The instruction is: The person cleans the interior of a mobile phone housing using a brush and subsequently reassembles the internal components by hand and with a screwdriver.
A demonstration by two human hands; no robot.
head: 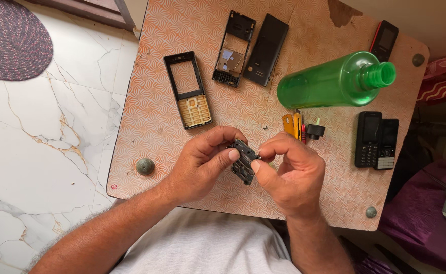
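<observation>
Both hands, left and right, pinched a small dark board by its edges, above the table near us. We judged it light, stiff and fragile, best gripped at the rims.

Left hand: bare, fingers curled, thumb extended rightward, tip pinching.
Right hand: bare, fingers bent inward, thumb and forefinger closed in a pinch grip.
Forearms: both rising from lower frame, converging at centre.
Spacing: fingertips nearly meeting.

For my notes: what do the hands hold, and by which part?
Both hands, left hand and right hand, hold a small dark phone circuit board, pinched at its opposite side edges.
</observation>
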